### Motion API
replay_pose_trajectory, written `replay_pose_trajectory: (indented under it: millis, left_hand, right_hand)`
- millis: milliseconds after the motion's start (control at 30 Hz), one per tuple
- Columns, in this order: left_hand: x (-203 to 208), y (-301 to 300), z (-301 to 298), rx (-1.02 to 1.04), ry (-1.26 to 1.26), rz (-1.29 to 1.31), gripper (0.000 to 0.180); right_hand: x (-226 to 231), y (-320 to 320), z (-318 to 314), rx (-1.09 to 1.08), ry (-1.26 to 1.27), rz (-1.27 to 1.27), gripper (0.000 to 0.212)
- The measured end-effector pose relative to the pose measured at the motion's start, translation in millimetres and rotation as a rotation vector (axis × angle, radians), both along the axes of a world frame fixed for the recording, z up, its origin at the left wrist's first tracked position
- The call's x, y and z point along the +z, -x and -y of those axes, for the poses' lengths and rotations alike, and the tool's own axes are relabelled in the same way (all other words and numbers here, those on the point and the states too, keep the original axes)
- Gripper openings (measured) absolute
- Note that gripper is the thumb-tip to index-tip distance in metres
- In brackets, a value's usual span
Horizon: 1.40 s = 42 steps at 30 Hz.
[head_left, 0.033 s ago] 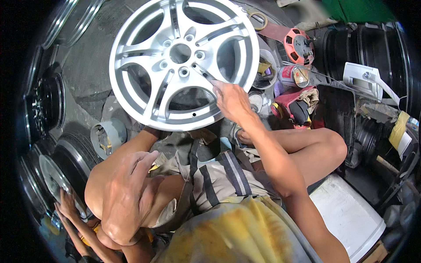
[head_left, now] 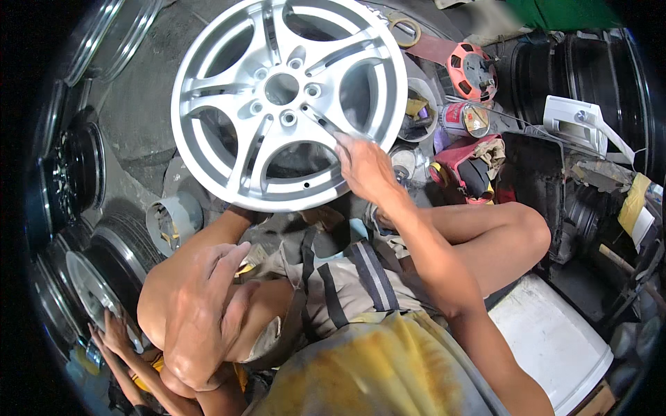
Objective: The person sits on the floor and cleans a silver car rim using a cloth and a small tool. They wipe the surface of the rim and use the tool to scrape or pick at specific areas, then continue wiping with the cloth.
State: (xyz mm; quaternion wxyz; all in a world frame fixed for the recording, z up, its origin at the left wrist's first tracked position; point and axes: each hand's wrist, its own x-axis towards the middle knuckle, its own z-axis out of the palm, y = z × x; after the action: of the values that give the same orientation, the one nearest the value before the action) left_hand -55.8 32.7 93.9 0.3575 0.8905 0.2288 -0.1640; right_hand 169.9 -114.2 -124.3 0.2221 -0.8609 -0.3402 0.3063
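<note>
The left hand [head_left: 211,298], nearest, is loosely curled, palm hidden; whether it holds anything I cannot tell. The right hand [head_left: 368,165], fingers bent, touches a spoke [head_left: 333,119] of the silver wheel [head_left: 272,109] ahead of both hands; anything pinched under the fingertips is hidden. Wheel and right hand sit barely lower than an instant ago, which suggests contact at that spoke goes on. Ahead-left of the left hand, a grey pot [head_left: 189,211] holds scraps. Ahead-right of the right hand, a whitish bucket [head_left: 433,114] holds cloth-like bits; beside it is a tin [head_left: 452,119], contents unclear.
</note>
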Motion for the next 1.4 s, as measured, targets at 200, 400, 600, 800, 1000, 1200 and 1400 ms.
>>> replay_pose_trajectory:
  millis: [200, 400, 600, 800, 1000, 1200, 1400]
  left_hand:
    - [2.7, -22.0, 0.1, -0.024, 0.003, -0.076, 0.043]
    - [4.5, -46.3, -2.0, -0.052, -0.004, -0.150, 0.044]
    - [-2.3, -61.5, -1.9, 0.003, -0.033, -0.163, 0.038]
    - [0.1, -60.2, -10.6, -0.062, 0.025, -0.253, 0.044]
    - [-2.6, -59.0, -12.1, -0.059, 0.058, -0.224, 0.045]
    - [-1.8, -56.3, -10.9, -0.038, 0.086, -0.241, 0.046]
    - [4.8, -63.7, -8.9, -0.062, 0.011, -0.256, 0.047]
  right_hand:
    - [-37.0, 11.0, -2.7, -0.130, -0.061, -0.136, 0.033]
    - [6.7, 12.0, -7.4, -0.165, 0.025, -0.137, 0.026]
    - [-4.1, 24.1, 14.4, -0.140, 0.003, 0.112, 0.023]
    - [6.5, 7.9, 18.6, -0.066, -0.057, 0.064, 0.023]
    - [10.5, 5.5, 21.5, -0.079, 0.143, -0.064, 0.022]
    - [3.1, 3.6, -9.2, -0.161, -0.072, -0.150, 0.020]
    - [3.5, 3.8, -3.7, -0.108, -0.020, -0.127, 0.023]
